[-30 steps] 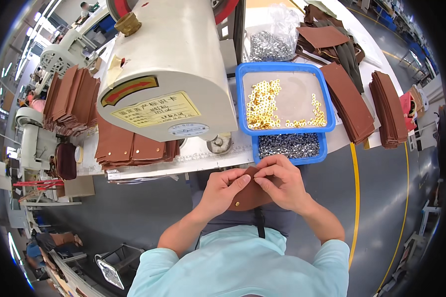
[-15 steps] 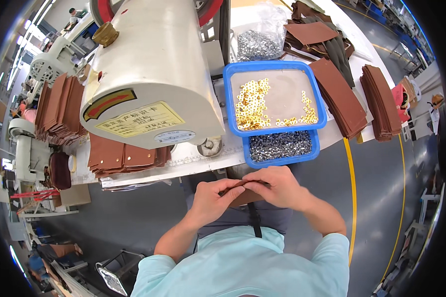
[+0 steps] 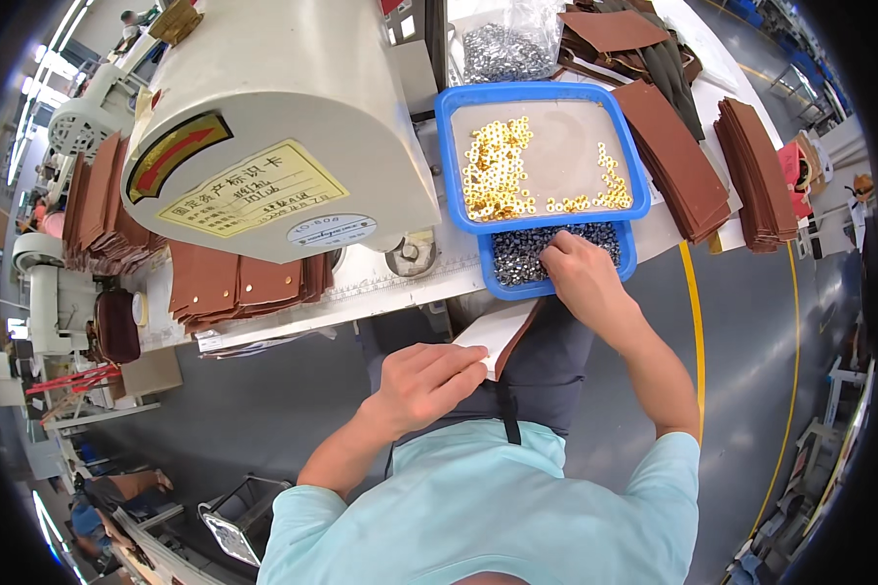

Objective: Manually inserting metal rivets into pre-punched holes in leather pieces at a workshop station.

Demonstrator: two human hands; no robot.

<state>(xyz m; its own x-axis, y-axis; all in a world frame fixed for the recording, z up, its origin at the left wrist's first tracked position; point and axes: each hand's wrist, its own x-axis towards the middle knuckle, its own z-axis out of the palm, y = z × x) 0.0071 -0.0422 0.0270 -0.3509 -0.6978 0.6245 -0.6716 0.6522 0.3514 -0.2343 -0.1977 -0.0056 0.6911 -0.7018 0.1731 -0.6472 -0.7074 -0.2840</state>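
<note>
My left hand (image 3: 427, 385) is closed on one end of a leather piece (image 3: 498, 337), which shows its pale side and a brown edge. The piece slants away over my lap. My right hand (image 3: 581, 275) has its fingers drawn together among small silver metal fasteners (image 3: 522, 255) in the lower blue tray (image 3: 519, 291). Its fingertips are partly hidden, so what they pinch cannot be made out. Overlapping the back of that tray is a larger blue tray (image 3: 446, 166) with gold ring-shaped fasteners (image 3: 496, 161) in it.
The large pale machine head (image 3: 293, 107) looms at the left. Below it lie brown leather pieces with gold fasteners (image 3: 234, 283). More leather stacks (image 3: 668, 156) stand at the right and far left (image 3: 107, 210). A clear bag of silver fasteners (image 3: 507, 49) is behind the trays.
My right hand has let go of the leather piece and reached forward into the silver fasteners. My left hand keeps the piece, now unfolded with its pale side up. The view has shifted slightly.
</note>
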